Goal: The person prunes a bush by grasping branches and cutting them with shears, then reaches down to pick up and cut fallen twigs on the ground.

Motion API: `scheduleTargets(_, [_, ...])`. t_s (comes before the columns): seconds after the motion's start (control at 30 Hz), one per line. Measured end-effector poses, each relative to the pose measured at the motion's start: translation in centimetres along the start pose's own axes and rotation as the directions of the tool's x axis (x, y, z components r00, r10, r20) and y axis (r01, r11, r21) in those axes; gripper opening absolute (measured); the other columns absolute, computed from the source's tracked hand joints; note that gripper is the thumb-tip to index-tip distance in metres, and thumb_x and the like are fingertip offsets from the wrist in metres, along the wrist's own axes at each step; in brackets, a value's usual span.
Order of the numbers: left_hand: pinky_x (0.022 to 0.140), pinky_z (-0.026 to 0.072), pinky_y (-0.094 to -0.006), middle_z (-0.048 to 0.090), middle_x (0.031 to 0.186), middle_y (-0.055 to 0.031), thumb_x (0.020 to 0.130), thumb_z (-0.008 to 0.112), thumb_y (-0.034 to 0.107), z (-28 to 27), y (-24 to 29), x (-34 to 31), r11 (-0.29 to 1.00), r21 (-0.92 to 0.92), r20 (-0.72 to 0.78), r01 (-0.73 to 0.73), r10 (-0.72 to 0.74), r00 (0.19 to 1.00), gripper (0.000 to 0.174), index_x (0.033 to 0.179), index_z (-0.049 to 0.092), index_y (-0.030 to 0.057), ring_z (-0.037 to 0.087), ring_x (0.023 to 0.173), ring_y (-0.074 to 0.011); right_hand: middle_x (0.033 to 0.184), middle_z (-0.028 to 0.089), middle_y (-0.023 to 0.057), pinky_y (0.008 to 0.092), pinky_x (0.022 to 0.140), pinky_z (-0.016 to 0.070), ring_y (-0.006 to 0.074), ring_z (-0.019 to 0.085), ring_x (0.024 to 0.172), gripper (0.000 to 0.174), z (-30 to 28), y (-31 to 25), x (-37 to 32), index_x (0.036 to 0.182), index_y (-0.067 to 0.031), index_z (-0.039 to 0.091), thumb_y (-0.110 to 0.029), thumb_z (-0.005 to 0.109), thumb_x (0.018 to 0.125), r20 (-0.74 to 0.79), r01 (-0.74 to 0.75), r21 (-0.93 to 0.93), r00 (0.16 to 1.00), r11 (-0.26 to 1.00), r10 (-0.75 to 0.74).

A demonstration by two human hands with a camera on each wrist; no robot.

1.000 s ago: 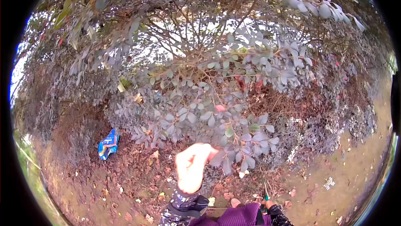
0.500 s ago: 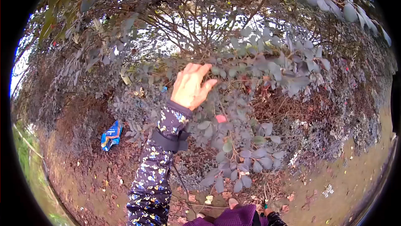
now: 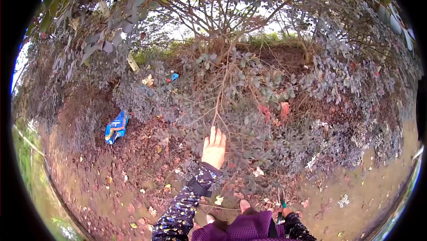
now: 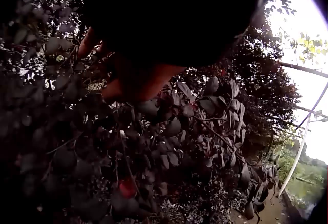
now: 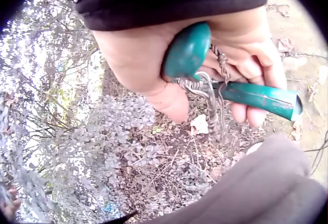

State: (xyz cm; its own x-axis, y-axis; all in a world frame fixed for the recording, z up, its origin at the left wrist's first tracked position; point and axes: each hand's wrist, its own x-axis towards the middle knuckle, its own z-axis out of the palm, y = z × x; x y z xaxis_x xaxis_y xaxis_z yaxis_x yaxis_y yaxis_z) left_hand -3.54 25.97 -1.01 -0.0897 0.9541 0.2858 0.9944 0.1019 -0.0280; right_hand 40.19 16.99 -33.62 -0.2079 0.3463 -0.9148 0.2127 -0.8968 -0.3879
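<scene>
My left hand (image 3: 214, 149) reaches forward, palm down with fingers extended, at the lower end of a thin bare branch (image 3: 221, 94) of the shrub; whether it touches the branch I cannot tell. In the left wrist view the hand (image 4: 136, 83) is dark among purple leaves (image 4: 205, 103), its fingers partly hidden. Low by the purple garment, my right hand (image 3: 287, 213) holds green-handled pruning shears (image 3: 283, 205). The right wrist view shows that hand (image 5: 138, 60) with its fingers curled round the green handles (image 5: 261, 97), and twisted wire (image 5: 212, 106) between them.
A blue packet (image 3: 117, 127) lies on leaf litter at the left. Shrub branches spread across the front and overhead. Two feet (image 3: 244, 205) stand on the ground near the bottom. A small blue scrap (image 3: 174, 76) sits among the foliage.
The left hand rose into the foliage, then came back down and slightly right. The leafy branch that hung in front has left the middle of the view. The right hand still holds the shears.
</scene>
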Motion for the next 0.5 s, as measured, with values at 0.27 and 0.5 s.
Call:
scheduleTargets(0.27, [0.095,0.0311,-0.0429,0.032,0.132,-0.0132,0.069,0.050,0.002,-0.2,-1.4,-0.6,0.998,-0.046,0.004,0.049,-0.049,0.999,0.048,0.117,0.044,-0.0005,0.019,0.128,-0.0269,0.072,0.059,0.0164,0.0351,0.054,0.0487,0.0247,0.059,0.060,0.027,5.0,-8.4,-5.1,0.083,0.0037,0.054,-0.023,0.053,0.080,0.052,0.105,-0.076,0.993,0.992,-0.101])
scheduleTargets(0.5, [0.099,0.0273,-0.0398,0.025,0.137,-0.0113,0.070,0.047,0.000,0.0,-1.3,-0.9,0.991,-0.112,-0.025,0.071,-0.074,0.997,0.051,0.120,0.040,0.0008,0.020,0.128,-0.0251,0.064,0.059,0.0089,0.0334,0.049,0.0471,0.0181,0.058,0.056,0.026,8.5,-7.8,-7.7,0.080,-0.0021,0.059,-0.026,0.062,0.073,0.152,0.408,-0.480,0.911,0.777,-0.384])
